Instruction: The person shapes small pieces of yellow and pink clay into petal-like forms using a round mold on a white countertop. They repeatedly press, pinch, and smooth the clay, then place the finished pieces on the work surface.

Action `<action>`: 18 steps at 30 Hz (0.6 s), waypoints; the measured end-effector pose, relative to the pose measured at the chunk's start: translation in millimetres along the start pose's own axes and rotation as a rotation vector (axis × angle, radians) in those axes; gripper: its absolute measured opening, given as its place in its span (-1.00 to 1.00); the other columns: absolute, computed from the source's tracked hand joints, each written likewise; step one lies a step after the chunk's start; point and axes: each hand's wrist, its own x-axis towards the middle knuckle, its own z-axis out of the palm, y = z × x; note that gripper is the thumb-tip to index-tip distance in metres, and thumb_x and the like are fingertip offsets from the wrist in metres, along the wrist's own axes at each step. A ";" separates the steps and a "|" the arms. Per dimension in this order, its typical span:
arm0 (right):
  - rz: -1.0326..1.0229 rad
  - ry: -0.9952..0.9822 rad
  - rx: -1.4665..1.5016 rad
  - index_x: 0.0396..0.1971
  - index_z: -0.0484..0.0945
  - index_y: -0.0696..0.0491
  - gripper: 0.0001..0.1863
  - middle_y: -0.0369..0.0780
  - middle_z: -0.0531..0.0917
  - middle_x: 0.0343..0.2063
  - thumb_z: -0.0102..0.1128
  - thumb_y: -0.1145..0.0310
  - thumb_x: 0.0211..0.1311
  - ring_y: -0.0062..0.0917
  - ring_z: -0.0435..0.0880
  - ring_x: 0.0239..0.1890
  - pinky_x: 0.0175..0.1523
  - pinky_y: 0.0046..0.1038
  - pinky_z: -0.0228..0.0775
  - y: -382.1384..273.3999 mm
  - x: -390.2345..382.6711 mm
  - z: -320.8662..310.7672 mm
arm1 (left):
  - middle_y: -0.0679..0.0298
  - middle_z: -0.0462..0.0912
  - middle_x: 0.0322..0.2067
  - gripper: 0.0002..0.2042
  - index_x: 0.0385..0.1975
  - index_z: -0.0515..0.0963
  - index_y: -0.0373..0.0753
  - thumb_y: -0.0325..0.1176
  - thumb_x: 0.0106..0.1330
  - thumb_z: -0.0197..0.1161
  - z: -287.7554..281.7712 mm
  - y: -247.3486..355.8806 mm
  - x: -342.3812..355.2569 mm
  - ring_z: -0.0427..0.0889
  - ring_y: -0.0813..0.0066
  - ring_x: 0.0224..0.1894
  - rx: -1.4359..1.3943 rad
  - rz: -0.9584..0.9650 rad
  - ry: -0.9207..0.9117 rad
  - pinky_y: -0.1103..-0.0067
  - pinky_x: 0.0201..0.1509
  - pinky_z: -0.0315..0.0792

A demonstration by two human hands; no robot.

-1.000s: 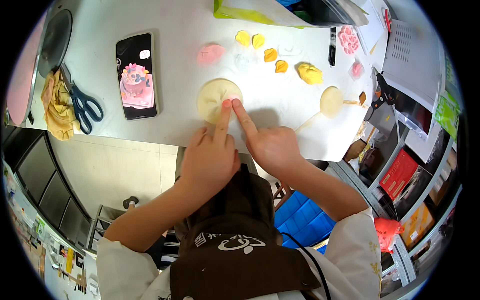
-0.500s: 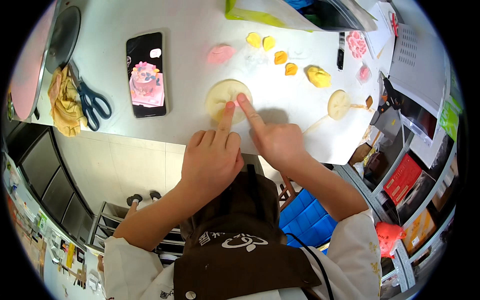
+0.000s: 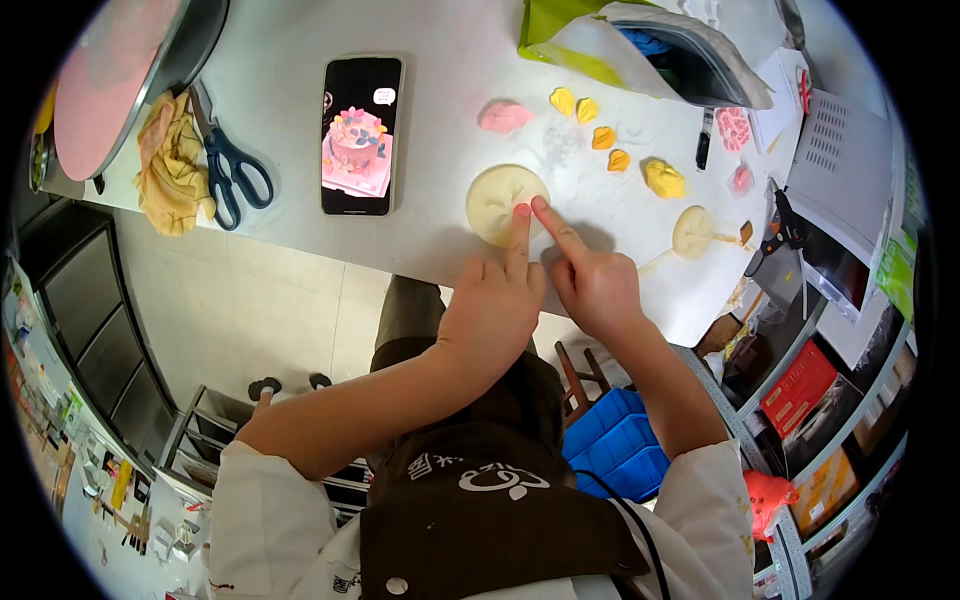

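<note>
A round cream-coloured mould [image 3: 490, 190] with a petal-like relief lies flat near the table's front edge. My left hand [image 3: 495, 300] reaches it with the index finger stretched out, the other fingers curled in. From the right, the outstretched index finger of my right hand [image 3: 598, 285] meets it, its remaining fingers bent. Both fingertips rest close together on the mould's right part; whatever lies beneath them is hidden. Beyond are a flattened pink lump [image 3: 505, 116], several small yellow and orange petals [image 3: 603, 137] and a yellow lump [image 3: 664, 178].
A phone [image 3: 358, 140] showing a pink cake lies left, past it scissors [image 3: 232, 165] and a yellow cloth [image 3: 172, 165]. A smaller cream mould [image 3: 692, 232] sits right. An open bag [image 3: 660, 55] stands at the back, near a black marker [image 3: 705, 140]. Blue crates [image 3: 615, 445] are below.
The view has shifted, so the table's things appear farther right. Both index fingers stay on the mould, their tips now nearer its right edge. Nothing was picked up.
</note>
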 end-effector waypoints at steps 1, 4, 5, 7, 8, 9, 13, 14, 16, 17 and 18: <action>-0.026 0.005 0.025 0.58 0.43 -0.31 -0.12 -0.25 0.56 -0.72 0.28 0.48 0.19 -0.32 0.55 -0.71 -0.58 -0.28 0.36 3.2 1.9 -3.4 | -0.09 0.50 0.48 -0.72 -0.35 0.57 -0.20 -0.25 0.05 0.48 -3.5 -0.3 -0.5 0.61 0.39 -0.52 -0.027 0.009 0.006 0.48 -0.29 0.46; -0.049 0.050 0.089 0.57 0.44 -0.32 -0.13 -0.25 0.58 -0.70 0.28 0.48 0.19 -0.32 0.56 -0.70 -0.58 -0.28 0.36 7.0 9.6 -9.5 | -0.03 0.51 0.48 -0.71 -0.33 0.56 -0.19 -0.24 0.04 0.51 -7.8 -5.6 1.9 0.62 0.42 -0.52 -0.073 0.035 0.013 0.49 -0.34 0.46; -0.027 0.075 0.110 0.57 0.45 -0.33 -0.13 -0.25 0.59 -0.70 0.28 0.48 0.19 -0.32 0.56 -0.70 -0.58 -0.27 0.37 3.7 8.2 -9.8 | 0.01 0.52 0.48 -0.70 -0.33 0.56 -0.19 -0.25 0.04 0.51 -3.7 -4.2 1.3 0.62 0.43 -0.53 -0.067 0.031 0.002 0.48 -0.37 0.45; -0.008 0.080 0.097 0.56 0.45 -0.33 -0.13 -0.24 0.60 -0.69 0.28 0.48 0.19 -0.31 0.57 -0.69 -0.58 -0.26 0.37 0.7 8.0 -4.1 | 0.05 0.55 0.46 -0.76 -0.35 0.56 -0.18 -0.30 0.06 0.47 2.5 -4.9 -0.3 0.61 0.46 -0.55 -0.055 0.019 0.008 0.50 -0.41 0.44; -0.006 0.059 0.059 0.56 0.45 -0.33 -0.14 -0.24 0.60 -0.69 0.28 0.48 0.20 -0.31 0.57 -0.69 -0.58 -0.25 0.37 0.6 7.0 -1.5 | 0.07 0.58 0.44 -0.82 -0.37 0.56 -0.17 -0.35 0.08 0.43 1.3 -6.2 0.8 0.59 0.48 -0.55 -0.054 0.017 0.027 0.52 -0.43 0.44; -0.005 0.038 0.021 0.56 0.45 -0.33 -0.15 -0.24 0.60 -0.69 0.28 0.48 0.21 -0.31 0.57 -0.69 -0.58 -0.25 0.37 1.4 5.7 0.6 | 0.08 0.60 0.42 -0.87 -0.40 0.56 -0.17 -0.40 0.11 0.38 1.9 -7.9 1.6 0.58 0.50 -0.55 -0.054 0.014 0.046 0.53 -0.44 0.43; -0.036 0.007 -0.016 0.58 0.43 -0.34 -0.16 -0.24 0.58 -0.71 0.28 0.47 0.26 -0.31 0.57 -0.69 -0.58 -0.24 0.37 8.2 6.6 -4.1 | 0.14 0.66 0.32 -0.87 -0.39 0.58 -0.16 -0.37 0.10 0.39 2.6 -29.3 6.6 0.64 0.43 -0.47 -0.155 0.105 0.079 0.45 -0.41 0.52; -0.045 -0.007 -0.029 0.58 0.43 -0.34 -0.17 -0.24 0.58 -0.72 0.28 0.46 0.27 -0.31 0.57 -0.69 -0.59 -0.24 0.37 9.7 7.9 -5.9 | 0.14 0.66 0.33 -0.87 -0.40 0.57 -0.16 -0.37 0.10 0.38 -0.3 -34.5 8.6 0.63 0.43 -0.47 -0.198 0.124 0.103 0.46 -0.41 0.50; -0.063 -0.022 -0.048 0.58 0.43 -0.33 -0.17 -0.25 0.57 -0.72 0.28 0.46 0.27 -0.31 0.57 -0.69 -0.59 -0.24 0.38 12.0 10.2 -11.2 | 0.15 0.65 0.35 -0.86 -0.41 0.55 -0.15 -0.37 0.10 0.38 -5.5 -42.6 13.5 0.62 0.45 -0.47 -0.285 0.162 0.148 0.47 -0.41 0.46; -0.070 -0.029 -0.052 0.58 0.42 -0.33 -0.16 -0.25 0.56 -0.73 0.28 0.46 0.27 -0.32 0.57 -0.69 -0.59 -0.23 0.38 13.2 9.3 -10.3 | 0.14 0.63 0.37 -0.84 -0.40 0.53 -0.16 -0.38 0.09 0.40 -3.1 -41.2 10.7 0.61 0.42 -0.47 -0.272 0.151 0.131 0.46 -0.39 0.46; -0.076 -0.038 -0.055 0.59 0.42 -0.32 -0.16 -0.25 0.56 -0.73 0.28 0.46 0.26 -0.32 0.57 -0.70 -0.58 -0.23 0.38 14.0 9.4 -9.4 | 0.12 0.61 0.40 -0.81 -0.40 0.51 -0.16 -0.39 0.09 0.42 0.0 -37.8 5.0 0.60 0.40 -0.47 -0.260 0.139 0.113 0.46 -0.37 0.46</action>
